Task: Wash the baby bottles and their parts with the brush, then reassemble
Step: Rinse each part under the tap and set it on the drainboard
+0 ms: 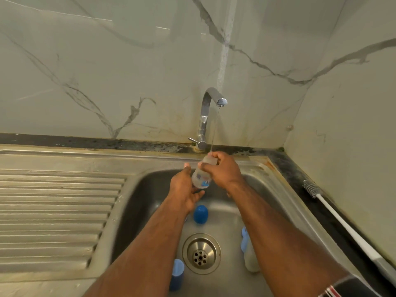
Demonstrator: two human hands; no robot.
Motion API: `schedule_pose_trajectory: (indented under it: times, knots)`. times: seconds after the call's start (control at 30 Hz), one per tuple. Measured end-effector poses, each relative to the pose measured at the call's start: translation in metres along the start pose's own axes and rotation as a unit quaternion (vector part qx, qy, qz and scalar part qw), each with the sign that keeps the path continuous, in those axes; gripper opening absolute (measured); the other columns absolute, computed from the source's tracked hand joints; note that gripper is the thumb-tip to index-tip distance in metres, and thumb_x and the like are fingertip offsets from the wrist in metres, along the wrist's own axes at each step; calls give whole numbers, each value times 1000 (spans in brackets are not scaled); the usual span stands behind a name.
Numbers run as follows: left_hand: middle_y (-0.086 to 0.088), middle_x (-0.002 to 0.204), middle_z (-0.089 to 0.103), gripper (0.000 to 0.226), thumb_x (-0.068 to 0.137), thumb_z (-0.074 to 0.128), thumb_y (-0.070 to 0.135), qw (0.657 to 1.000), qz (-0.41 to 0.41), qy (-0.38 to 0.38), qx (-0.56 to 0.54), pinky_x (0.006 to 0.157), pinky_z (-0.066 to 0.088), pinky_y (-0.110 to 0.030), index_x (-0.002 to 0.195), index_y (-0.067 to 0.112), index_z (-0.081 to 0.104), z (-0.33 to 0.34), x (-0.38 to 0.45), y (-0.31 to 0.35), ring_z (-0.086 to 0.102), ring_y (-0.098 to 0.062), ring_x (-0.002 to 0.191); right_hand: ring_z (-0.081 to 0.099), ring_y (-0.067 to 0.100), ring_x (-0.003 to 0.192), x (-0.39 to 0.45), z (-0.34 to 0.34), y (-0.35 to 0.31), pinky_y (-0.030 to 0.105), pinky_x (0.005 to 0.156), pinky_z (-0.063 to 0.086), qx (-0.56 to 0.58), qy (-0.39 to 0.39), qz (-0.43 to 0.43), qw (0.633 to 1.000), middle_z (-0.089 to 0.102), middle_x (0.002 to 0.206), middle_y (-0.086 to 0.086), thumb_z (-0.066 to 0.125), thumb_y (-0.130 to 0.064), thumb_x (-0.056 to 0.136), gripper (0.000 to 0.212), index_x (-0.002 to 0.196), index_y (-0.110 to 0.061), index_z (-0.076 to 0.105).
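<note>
Bottle tilted over sink, mouth up under thin stream from tap. Right hand fingers curled round its upper part; left hand fingers straight, cupping its base. Brush on right counter, well apart.

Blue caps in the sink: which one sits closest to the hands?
The dark blue cap, just below the left hand, behind the drain. The other blue cap sits at the sink's front edge, left of the drain.
</note>
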State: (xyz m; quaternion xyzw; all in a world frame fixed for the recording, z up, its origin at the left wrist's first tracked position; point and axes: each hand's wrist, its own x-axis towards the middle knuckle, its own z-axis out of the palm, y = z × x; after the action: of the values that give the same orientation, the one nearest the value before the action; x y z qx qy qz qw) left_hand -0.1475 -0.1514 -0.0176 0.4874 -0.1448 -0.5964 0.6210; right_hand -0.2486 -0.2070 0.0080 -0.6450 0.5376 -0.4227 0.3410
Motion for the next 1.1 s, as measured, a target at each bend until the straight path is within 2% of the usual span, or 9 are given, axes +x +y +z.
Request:
schedule_pose_trajectory:
  times: [0.17,0.23,0.3,0.43,0.53,0.63,0.73,0.87,1.1]
  knots:
    - [-17,120,67,16,105,53,13,998,44,-43,-34,94,59,-45,116,10,64,-3,-3,4,70,-31,106,66,21,91,-1,-7,7,39,73,61,-24,-68,72,995,66,106,5,70,-39,89,28,105,-21,58]
    - [-13,122,67,27,104,52,5,996,69,-63,-12,98,57,-45,127,14,62,-5,-3,3,68,-28,109,63,20,93,-1,-12,3,31,69,53,-125,-117,58,984,63,107,-1,67,-50,90,39,114,-21,55]
    - [-13,124,68,35,103,51,0,993,79,-86,-10,99,56,-45,134,13,61,-4,-4,7,67,-28,113,63,23,103,0,-14,4,36,80,55,-132,-163,54,976,61,118,0,60,-50,96,46,132,-23,52]
    - [-10,129,65,46,99,52,-8,989,123,-82,-26,88,60,-37,135,20,63,-5,0,10,66,-28,116,68,31,104,-4,-9,11,54,91,57,78,-193,123,970,69,116,9,52,-45,101,41,133,-18,56]
    - [-4,133,64,49,98,59,-1,985,164,-49,26,98,57,-42,141,22,57,-7,4,8,66,-23,118,68,33,106,-4,-2,9,49,80,60,276,-150,165,935,68,120,14,54,-38,102,31,125,-17,57]
    - [2,126,70,53,96,66,4,977,180,-61,96,101,56,-45,142,27,56,-9,6,4,68,-18,114,70,27,101,-6,0,7,41,72,56,340,-145,169,914,71,116,12,57,-34,100,30,125,-17,59]
    - [3,125,69,56,91,72,3,962,214,-44,164,92,59,-35,138,29,56,-11,7,2,67,-15,110,68,25,102,-8,-6,8,39,74,52,303,-163,167,924,72,113,10,61,-26,97,25,121,-19,62]
    - [7,124,65,52,89,73,1,948,228,-38,218,79,55,-21,129,30,56,-13,11,-1,65,-6,105,65,23,109,-8,-5,4,41,89,56,196,-123,119,966,69,118,3,74,-16,87,45,130,-24,60]
    - [5,122,70,49,85,79,13,897,245,-16,367,101,54,-40,130,25,65,-25,0,12,65,-12,110,62,19,106,-31,5,-11,44,95,56,51,-36,72,995,63,120,-1,84,-25,80,65,135,-24,50]
